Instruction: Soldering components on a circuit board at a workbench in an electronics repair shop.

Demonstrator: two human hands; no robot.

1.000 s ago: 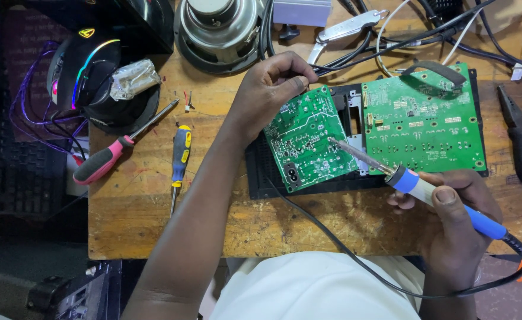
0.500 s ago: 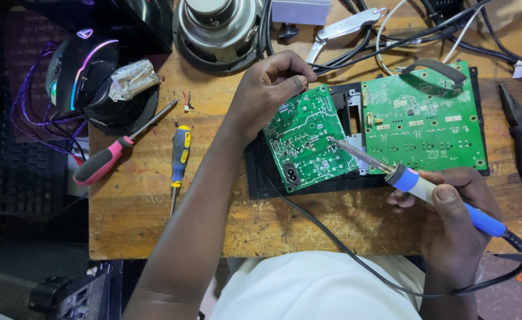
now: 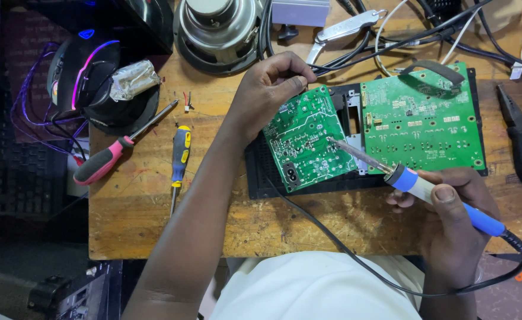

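Observation:
My left hand point(image 3: 273, 89) grips the top left corner of a small green circuit board point(image 3: 308, 139), which is tilted up off a black frame point(image 3: 261, 178). My right hand point(image 3: 450, 219) holds a blue-handled soldering iron point(image 3: 433, 192). Its metal tip touches the right side of the small board. A larger green circuit board point(image 3: 424, 115) lies flat to the right on the same frame. The iron's black cord point(image 3: 344, 252) loops across my lap.
On the wooden bench point(image 3: 154, 219) lie a pink-handled screwdriver point(image 3: 109, 157), a yellow-and-blue screwdriver point(image 3: 179, 157), a speaker point(image 3: 219, 29), pliers point(image 3: 519, 139) at the right and tangled cables point(image 3: 427, 29) at the back. A lit computer mouse point(image 3: 83, 77) sits far left.

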